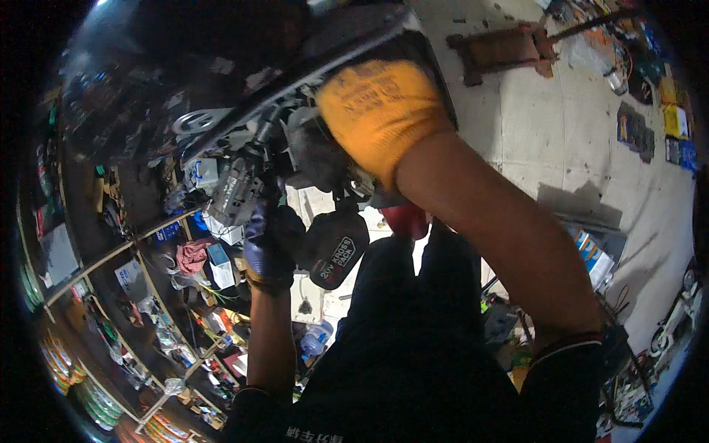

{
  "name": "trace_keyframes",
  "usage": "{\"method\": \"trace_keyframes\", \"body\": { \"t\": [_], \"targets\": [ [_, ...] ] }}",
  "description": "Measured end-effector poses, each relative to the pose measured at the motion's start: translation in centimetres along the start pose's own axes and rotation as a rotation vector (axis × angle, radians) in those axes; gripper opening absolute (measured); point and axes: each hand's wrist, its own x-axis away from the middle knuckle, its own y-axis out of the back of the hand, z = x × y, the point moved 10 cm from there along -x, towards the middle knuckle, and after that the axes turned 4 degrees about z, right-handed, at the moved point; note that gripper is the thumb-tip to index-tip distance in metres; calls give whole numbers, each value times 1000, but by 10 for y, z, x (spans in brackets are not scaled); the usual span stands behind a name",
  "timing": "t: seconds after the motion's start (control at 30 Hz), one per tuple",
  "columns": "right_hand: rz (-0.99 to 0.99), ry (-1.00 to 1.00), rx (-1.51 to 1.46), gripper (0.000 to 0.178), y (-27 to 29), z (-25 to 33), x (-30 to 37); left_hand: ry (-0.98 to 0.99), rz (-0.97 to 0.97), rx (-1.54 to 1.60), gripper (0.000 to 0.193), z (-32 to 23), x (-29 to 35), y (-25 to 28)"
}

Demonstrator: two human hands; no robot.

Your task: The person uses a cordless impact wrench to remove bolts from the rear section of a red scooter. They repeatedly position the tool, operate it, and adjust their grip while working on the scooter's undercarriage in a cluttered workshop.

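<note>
My left hand (267, 247), in a dark blue-purple glove, is wrapped round the handle of a cordless impact wrench, whose black battery pack (338, 251) hangs beside it. The tool's upper part lies among grey and dark metal parts (238, 193) under the edge of a glossy black vehicle panel (177, 81), so its working end is hard to make out. Over that edge reaches my right hand (380, 111) in an orange knitted glove. Its back faces up and its fingers curl down out of sight beside the dark parts; what they touch is hidden.
Shelves (133, 240) crowded with boxes, bags and parts run along the left. A rusty brown floor jack (502, 52) stands on the pale floor at upper right. A red rounded object (406, 220) shows near my legs. A blue-white box (593, 258) lies at right.
</note>
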Motion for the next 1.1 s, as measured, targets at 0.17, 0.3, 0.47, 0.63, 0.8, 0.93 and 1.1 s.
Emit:
{"method": "trace_keyframes", "body": {
  "t": [0.17, 0.3, 0.47, 0.63, 0.8, 0.93, 1.1],
  "targets": [
    [-96, 21, 119, 19, 4, 9, -2, 8, -67, 66, 39, 0, -1, 12],
    [16, -10, 154, 17, 2, 18, -1, -71, -46, -32, 49, -2, 2, 17],
    [-167, 27, 189, 20, 8, 19, 3, -104, -36, 133, 39, -4, -5, 13],
    [53, -101, 216, 14, -4, 12, -2, -106, 16, 296, 40, -25, -3, -9],
    [25, -128, 269, 13, -1, 8, -3, -108, -11, 267, 33, -29, 0, -10],
    [18, -121, 259, 14, 1, 12, 0, -170, 37, 247, 33, -40, 5, -15],
    [64, -129, 249, 15, -3, 12, -3, -112, 35, 186, 34, -28, 1, -5]
  ]
}}
